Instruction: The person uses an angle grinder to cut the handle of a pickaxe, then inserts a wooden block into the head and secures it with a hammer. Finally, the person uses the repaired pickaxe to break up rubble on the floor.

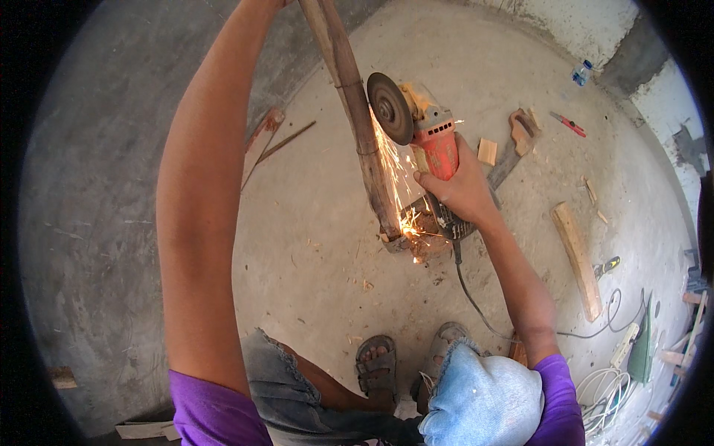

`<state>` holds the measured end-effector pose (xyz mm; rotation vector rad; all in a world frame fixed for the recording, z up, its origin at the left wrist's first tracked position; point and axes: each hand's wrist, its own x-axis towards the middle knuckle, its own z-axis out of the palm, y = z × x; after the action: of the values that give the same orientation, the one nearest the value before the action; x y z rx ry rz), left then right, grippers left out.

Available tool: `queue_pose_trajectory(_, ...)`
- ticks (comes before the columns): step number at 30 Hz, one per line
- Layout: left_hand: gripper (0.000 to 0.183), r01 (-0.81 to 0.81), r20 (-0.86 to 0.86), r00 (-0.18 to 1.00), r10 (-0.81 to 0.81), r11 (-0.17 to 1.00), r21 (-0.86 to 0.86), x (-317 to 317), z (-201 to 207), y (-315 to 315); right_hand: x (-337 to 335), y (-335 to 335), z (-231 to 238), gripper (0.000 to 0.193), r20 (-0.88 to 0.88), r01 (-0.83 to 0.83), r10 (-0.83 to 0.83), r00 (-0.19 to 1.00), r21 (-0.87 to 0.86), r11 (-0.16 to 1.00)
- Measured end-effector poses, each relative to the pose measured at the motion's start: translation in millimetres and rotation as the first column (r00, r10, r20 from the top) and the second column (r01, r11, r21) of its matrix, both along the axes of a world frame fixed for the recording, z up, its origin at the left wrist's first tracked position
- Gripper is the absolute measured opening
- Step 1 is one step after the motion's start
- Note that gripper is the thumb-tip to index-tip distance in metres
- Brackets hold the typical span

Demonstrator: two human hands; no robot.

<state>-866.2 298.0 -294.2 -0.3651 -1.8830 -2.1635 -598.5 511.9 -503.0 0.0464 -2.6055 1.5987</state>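
My right hand (462,186) is wrapped around the red body of an angle grinder (439,149). The grinder's dark round disc (390,108) is against or right beside a long brown pole (346,70) with ring-like bands. Bright sparks (390,163) stream down along the pole to its lower end, which stands at a rough brown block (428,223) on the floor. My left arm stretches up to the top edge, where only a sliver of my left hand (283,3) shows beside the pole. Its fingers are out of sight.
The grinder's black cord (472,297) runs right, toward a power strip (625,346) and coiled white cable (602,398). A handsaw (523,134), wood block (487,152), red-handled tool (569,124) and wooden piece (577,260) lie on the right. My sandalled feet (377,364) are near the sparks.
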Motion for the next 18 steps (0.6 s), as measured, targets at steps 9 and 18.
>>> queue_pose_trajectory(9,0.062,-0.042,0.024,0.999,0.043,0.998,-0.036,2.0,1.3,1.1,0.2,1.6,-1.8,0.067,0.027,0.013,-0.013,1.000,0.024,1.000)
queue_pose_trajectory(18,0.063,0.008,-0.048,0.999,-0.010,0.999,-0.042,-6.3,-1.0,-1.7,1.3,0.4,-0.4,0.066,0.025,0.008,-0.007,1.000,-0.014,1.000)
